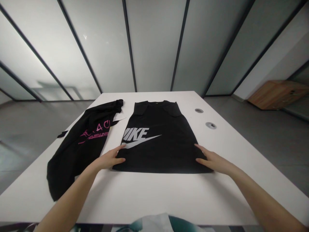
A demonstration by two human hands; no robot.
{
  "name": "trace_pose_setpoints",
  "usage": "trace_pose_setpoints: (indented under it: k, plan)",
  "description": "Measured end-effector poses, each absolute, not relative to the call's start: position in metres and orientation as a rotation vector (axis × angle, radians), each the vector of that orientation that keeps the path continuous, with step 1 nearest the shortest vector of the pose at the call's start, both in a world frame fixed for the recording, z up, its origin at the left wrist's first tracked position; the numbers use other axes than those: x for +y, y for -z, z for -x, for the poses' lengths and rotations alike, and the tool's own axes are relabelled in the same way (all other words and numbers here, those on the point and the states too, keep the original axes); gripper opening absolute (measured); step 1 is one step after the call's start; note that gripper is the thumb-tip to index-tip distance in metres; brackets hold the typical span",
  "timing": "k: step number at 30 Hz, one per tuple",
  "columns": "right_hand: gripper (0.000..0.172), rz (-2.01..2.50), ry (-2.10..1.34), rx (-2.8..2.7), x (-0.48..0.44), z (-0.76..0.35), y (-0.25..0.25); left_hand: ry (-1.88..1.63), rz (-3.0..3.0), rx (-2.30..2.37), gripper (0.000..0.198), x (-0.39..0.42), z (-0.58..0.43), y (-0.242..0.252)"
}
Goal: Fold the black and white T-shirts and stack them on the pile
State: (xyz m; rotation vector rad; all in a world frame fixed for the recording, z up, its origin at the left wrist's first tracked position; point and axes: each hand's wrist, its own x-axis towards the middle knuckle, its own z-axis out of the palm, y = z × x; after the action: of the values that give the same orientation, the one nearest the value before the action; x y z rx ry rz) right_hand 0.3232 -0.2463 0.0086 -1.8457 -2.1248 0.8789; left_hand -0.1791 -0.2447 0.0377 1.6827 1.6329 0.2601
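Frosted glass wall [154,45] with dark frames, grey floor [265,129], wooden cabinet [277,93] at right.

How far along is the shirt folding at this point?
Done: the black Nike shirt lies flat on the white table with both sleeves folded in, a narrow rectangle. In hand: the left hand and right hand rest at its near corners, fingers on the hem. Left: it is not yet folded lengthwise, and the black shirt with pink print lies rumpled, unfolded, alongside.
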Motion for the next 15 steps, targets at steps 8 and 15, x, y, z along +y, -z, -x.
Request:
trace_pose_setpoints:
  k: [8,15]
  plan:
    - [0.046,1.537,-0.997,-1.949,-0.219,-0.326,-0.056,-0.618,-1.437,1.030,0.039,-0.207,0.189,-0.064]
    - [0.053,1.351,-0.544,-1.604,-0.101,-0.296,-0.047,-1.225,-1.491,1.174,0.065,-0.100,0.150,-0.052]
